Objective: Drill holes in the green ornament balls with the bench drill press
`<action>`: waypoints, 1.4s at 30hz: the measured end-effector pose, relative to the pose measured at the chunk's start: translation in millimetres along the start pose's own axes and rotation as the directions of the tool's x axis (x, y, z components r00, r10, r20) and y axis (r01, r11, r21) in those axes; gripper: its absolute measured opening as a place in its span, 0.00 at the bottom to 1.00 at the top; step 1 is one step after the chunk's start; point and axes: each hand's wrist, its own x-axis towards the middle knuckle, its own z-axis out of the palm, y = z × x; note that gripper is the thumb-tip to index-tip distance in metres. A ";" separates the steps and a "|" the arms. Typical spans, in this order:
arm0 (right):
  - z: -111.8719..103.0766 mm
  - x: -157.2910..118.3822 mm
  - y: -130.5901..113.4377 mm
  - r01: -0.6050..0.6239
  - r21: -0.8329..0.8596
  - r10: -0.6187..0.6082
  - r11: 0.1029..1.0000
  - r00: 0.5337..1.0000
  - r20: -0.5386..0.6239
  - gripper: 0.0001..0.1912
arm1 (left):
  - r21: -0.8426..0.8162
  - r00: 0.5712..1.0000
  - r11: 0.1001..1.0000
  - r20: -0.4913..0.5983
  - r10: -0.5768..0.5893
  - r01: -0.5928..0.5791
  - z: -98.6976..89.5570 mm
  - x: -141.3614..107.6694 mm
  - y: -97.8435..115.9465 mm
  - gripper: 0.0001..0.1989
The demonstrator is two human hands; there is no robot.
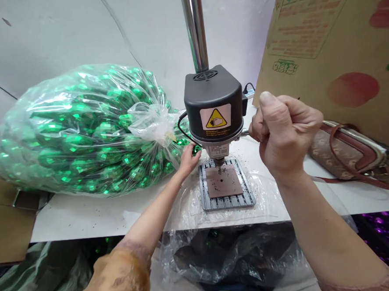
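My left hand reaches to the left side of the drill press, its fingers curled at a shiny green faceted bead. Part of that bead is hidden by the fingers. On the right, my right hand is closed in a fist at the end of the drill press lever; the lever's end is hidden inside it. Below the chuck, a brown square board with a dark hole lies on the slotted metal base. Dark crumbs are scattered over both.
A tied clear bag full of green faceted beads lies at the left. Behind my right hand stand a cardboard box and a patterned handbag. Clear plastic hangs below the white table's front edge.
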 end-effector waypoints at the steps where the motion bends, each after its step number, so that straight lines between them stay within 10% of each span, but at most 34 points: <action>1: 0.3 -0.2 0.1 0.004 0.006 -0.004 1.000 1.000 -0.003 0.25 | -0.093 0.998 0.993 0.025 -0.065 0.067 -3.8 -12.2 4.4 0.16; 8: 1.3 -0.5 1.6 0.032 0.025 -0.031 0.999 0.999 -0.032 0.24 | -0.630 0.897 0.641 0.264 -0.355 0.439 -12.3 -85.6 33.1 0.22; 20: -3.4 -4.0 5.1 -0.005 -0.162 0.005 0.987 1.000 0.001 0.27 | -0.375 0.970 0.901 0.187 -0.156 0.217 21.6 -106.2 24.8 0.29; 42: 0.7 -2.8 -0.4 0.016 0.070 -0.015 0.997 1.000 -0.027 0.24 | -0.275 0.987 0.961 0.162 0.015 0.030 35.0 -119.6 25.4 0.26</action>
